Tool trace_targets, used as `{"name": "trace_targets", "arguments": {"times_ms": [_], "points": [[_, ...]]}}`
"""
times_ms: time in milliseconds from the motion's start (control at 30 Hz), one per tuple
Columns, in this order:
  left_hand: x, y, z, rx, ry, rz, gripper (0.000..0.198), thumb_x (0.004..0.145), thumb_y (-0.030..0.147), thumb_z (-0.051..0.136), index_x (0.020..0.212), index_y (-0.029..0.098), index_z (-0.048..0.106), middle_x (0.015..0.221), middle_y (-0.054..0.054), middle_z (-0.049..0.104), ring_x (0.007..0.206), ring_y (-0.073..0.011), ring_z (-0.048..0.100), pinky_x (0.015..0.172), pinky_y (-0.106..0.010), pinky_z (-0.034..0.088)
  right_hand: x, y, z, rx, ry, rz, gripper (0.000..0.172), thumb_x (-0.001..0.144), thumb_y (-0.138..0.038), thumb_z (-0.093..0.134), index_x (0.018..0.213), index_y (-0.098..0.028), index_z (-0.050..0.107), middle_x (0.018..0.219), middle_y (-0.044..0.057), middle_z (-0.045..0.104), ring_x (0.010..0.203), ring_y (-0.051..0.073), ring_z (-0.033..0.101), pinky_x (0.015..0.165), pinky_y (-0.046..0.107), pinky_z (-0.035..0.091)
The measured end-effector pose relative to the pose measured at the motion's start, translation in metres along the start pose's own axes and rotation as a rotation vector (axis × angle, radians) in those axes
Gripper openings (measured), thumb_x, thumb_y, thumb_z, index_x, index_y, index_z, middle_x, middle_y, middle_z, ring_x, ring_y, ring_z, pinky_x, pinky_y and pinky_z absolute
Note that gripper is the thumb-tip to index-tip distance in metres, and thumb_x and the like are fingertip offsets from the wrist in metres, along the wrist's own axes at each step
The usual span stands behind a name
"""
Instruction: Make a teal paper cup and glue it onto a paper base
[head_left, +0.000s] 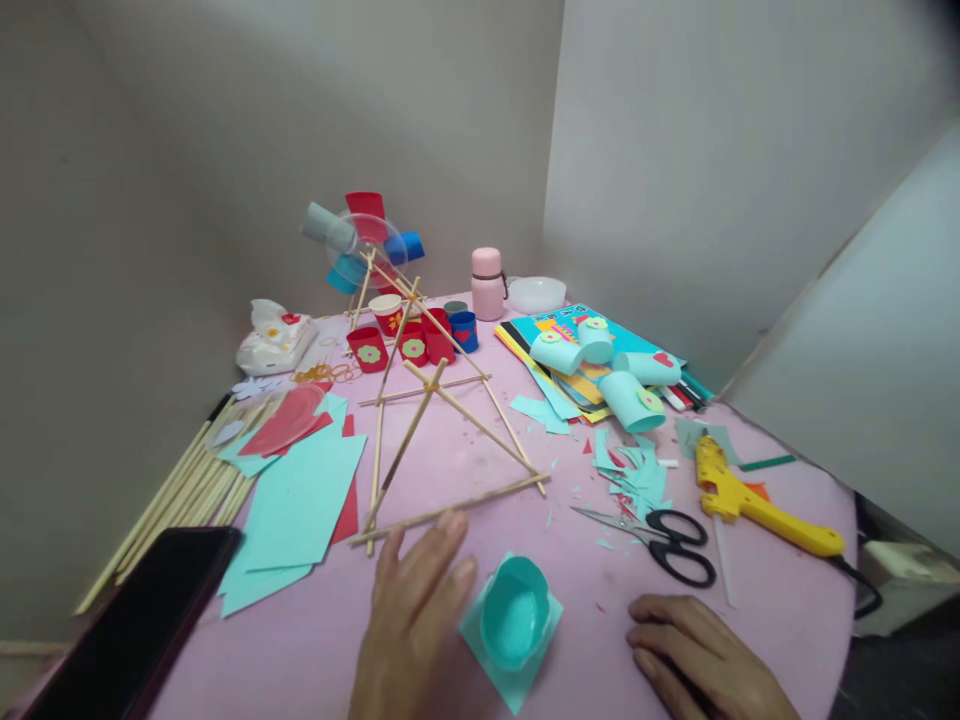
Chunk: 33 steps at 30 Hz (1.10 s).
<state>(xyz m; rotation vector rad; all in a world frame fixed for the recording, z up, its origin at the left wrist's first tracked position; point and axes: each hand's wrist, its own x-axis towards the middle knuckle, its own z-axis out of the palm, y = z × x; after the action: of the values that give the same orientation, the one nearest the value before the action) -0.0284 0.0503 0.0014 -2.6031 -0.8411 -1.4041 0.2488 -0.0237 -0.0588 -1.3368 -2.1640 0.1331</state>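
Observation:
A turquoise paper tube (517,625) stands upright on a square of the same turquoise paper (517,690) near the front edge. Just left of it is my left hand (416,605), open, fingers spread and slightly blurred, holding nothing. Its fingertips are close to the front stick of a wooden stick frame (431,388). On the right, my right hand (697,650) rests on the table with its fingers loosely bent and nothing visible in them. Black-handled scissors (652,540) lie just beyond that hand. Farther right sits a yellow hot glue gun (757,505) with a glue stick near it.
Turquoise paper sheets (300,510), wooden sticks (176,480) and a phone (139,620) lie on the left. Turquoise paper tubes (634,400) sit on coloured paper pads at right, near scraps (637,475). Behind are red cups (367,350), a pinwheel (367,245) and a pink flask (488,290).

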Motion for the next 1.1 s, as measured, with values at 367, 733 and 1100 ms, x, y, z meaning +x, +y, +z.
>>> {"name": "trace_targets", "arguments": {"times_ms": [367,733,1100], "points": [[0.013,-0.020,-0.012,-0.059,-0.813,-0.822,0.035,0.091,0.032,0.035,0.070,0.021,0.062,0.074,-0.005,0.069,0.073,-0.0230,0.064,0.066,-0.031,0.040,0.072,-0.038,-0.002,0.243,-0.348,0.539,0.021,0.086,-0.028,0.047,0.086,-0.019,0.065,0.074,0.004,0.068,0.067,0.021,0.062,0.062,0.032,0.043],[0.006,-0.011,-0.012,-0.087,-0.958,-0.851,0.022,0.067,0.019,0.047,0.083,0.021,0.062,0.085,-0.004,0.068,0.075,-0.0212,0.060,0.065,-0.030,0.035,0.084,-0.045,0.006,0.336,-0.391,0.692,0.018,0.075,-0.030,0.054,0.069,-0.016,0.066,0.062,0.004,0.063,0.061,0.019,0.055,0.057,0.028,0.034],[0.003,-0.013,-0.012,-0.125,-0.904,-0.883,0.014,0.072,0.018,0.048,0.075,0.020,0.061,0.078,-0.003,0.066,0.071,-0.0195,0.059,0.063,-0.028,0.032,0.087,-0.042,0.011,0.651,-0.402,0.781,0.018,0.069,-0.034,0.055,0.065,-0.017,0.054,0.060,-0.002,0.048,0.057,0.013,0.042,0.053,0.025,0.031]]}}
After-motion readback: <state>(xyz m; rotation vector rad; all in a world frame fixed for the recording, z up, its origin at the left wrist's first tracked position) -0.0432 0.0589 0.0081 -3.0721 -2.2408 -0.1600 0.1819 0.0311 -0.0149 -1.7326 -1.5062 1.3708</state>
